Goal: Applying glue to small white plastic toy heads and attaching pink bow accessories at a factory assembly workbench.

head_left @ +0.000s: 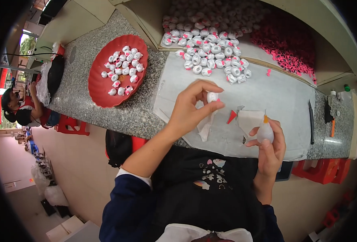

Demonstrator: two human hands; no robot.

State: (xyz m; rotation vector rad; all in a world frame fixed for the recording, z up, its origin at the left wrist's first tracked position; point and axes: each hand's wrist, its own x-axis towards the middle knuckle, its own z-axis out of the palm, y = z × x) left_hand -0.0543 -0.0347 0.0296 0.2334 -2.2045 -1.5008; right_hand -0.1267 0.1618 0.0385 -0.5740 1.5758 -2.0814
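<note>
taking the middle of the view as the clock's centre, a red scalloped bowl (93, 86) sits at 10 o'clock on the speckled stone worktop (75, 86), with a loose scatter of small white-and-pink pieces inside it. at 1 o'clock a heap of similar pieces (215, 44) spills from a shelf compartment onto the pale sheet (283, 97), and at 2 o'clock lies a heap of bright pink parts (283, 48). a dark slim tool (311, 123) lies at 3 o'clock near the sheet's right edge, with an orange stick (332, 128) farther out. red stools (320, 170) stand below the worktop toward 4 o'clock; another person (25, 105) is well apart at 9 o'clock. between the two hands, a red triangular scrap (232, 117) and a white pad (250, 118) take up part of the sheet; the right hand's fingers overlap the pad in view.

the left forearm comes in from 7 o'clock, and the left hand (196, 101) points toward 2 o'clock, its grip clamped on one white piece (212, 97) pinched between thumb and fingers, above the sheet. the right forearm rises from 5 o'clock; the right hand (277, 141) has its grip closed around a squeeze bottle (264, 133), its orange nozzle (265, 119) pointing to 12 o'clock.
</note>
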